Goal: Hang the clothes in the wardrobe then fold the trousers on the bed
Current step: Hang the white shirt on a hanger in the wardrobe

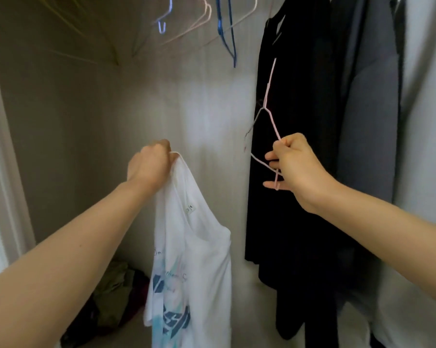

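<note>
Head view showed the left grip (149, 164) curled tight round the neckline of a white printed T-shirt (194, 252), which hung limp before the wardrobe's back wall. The right grip (294, 167) was closed on one corner of a pink wire hanger (267, 96), whose hook end pointed up in front of a hanging black garment (302, 209). The shirt looked light, soft and floppy, and likely to slip off thin wire. Keeping hold at the collar and feeding a hanger shoulder in through the neck seemed the best approach. The hanger looked thin and springy.
</note>
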